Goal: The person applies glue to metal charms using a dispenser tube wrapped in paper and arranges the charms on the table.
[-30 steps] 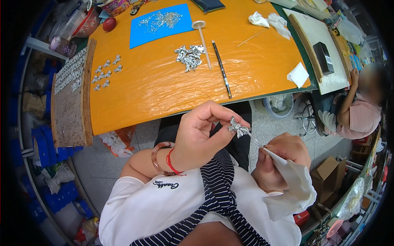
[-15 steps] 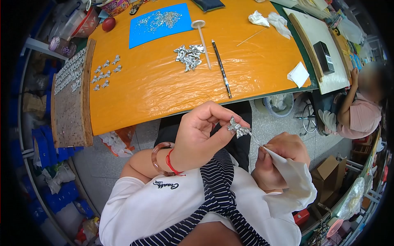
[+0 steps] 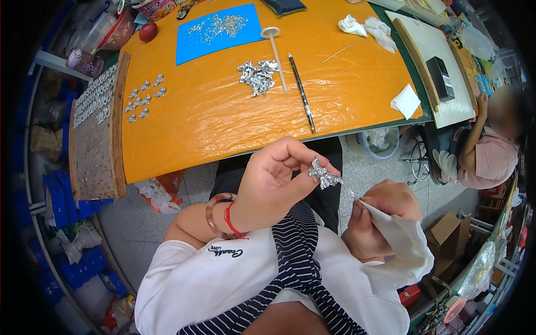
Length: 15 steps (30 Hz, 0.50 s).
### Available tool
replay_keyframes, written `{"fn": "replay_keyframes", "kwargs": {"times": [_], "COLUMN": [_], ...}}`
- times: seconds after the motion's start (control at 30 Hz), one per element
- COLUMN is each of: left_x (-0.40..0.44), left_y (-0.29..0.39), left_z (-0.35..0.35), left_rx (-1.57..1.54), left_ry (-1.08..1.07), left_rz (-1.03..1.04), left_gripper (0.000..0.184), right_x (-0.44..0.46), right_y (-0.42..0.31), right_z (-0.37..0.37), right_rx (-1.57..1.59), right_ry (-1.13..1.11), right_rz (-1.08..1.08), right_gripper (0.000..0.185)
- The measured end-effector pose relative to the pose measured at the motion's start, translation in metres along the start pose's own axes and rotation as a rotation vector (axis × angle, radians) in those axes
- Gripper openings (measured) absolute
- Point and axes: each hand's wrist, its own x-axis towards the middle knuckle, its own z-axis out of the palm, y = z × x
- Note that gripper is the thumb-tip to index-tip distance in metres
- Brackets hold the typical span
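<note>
The left hand (image 3: 279,181) is gripping a small glittery silver bow (image 3: 324,174) between thumb and fingertips, above the person's lap and just off the near edge of the table (image 3: 212,125). The fingertips are covering part of the bow, and its back is facing away from view. At four o'clock from the bow, the right hand (image 3: 385,215) is closing in a pinch on a thin clear stick (image 3: 348,190) and a crumpled white sheet (image 3: 399,240) — paper or cloth, hard to say. The stick is reaching towards the bow's lower right edge, but contact is hard to make out; its other end is disappearing under the right fingers.

On the table, towards eleven o'clock from the bow, a heap of silver bows (image 3: 258,78) is lying beside a pale disc-topped rod (image 3: 276,58) and a dark pencil or pen (image 3: 302,95); the overlapping bows are hiding one another. Beyond them, loose glitter pieces (image 3: 226,27) are covering part of a blue mat (image 3: 192,44). At ten o'clock, separate small bows (image 3: 146,100) are sitting near a wooden board (image 3: 95,159) carrying packed rows. A folded white tissue (image 3: 406,102) is lying towards one o'clock. At three o'clock, another person (image 3: 488,156) is sitting near the right rim — legs partly hidden.
</note>
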Motion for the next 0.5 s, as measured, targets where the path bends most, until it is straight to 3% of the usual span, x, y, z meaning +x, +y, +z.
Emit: {"fn": "replay_keyframes", "kwargs": {"times": [0.13, 0.5], "left_x": [-0.0005, 0.0000], "left_y": [-0.0040, -0.0018], "left_z": [-0.0015, -0.0024], "left_rx": [-0.110, -0.244], "left_ry": [-0.023, -0.041], "left_rz": [0.018, -0.090], "left_gripper": [0.011, 0.013], "right_x": [0.0020, 0.0000], "right_y": [-0.0041, -0.0007], "right_z": [0.0013, 0.0000], "right_rx": [0.038, 0.042], "right_ry": [0.006, 0.014], "right_rz": [0.004, 0.001], "right_gripper": [0.019, 0.020]}}
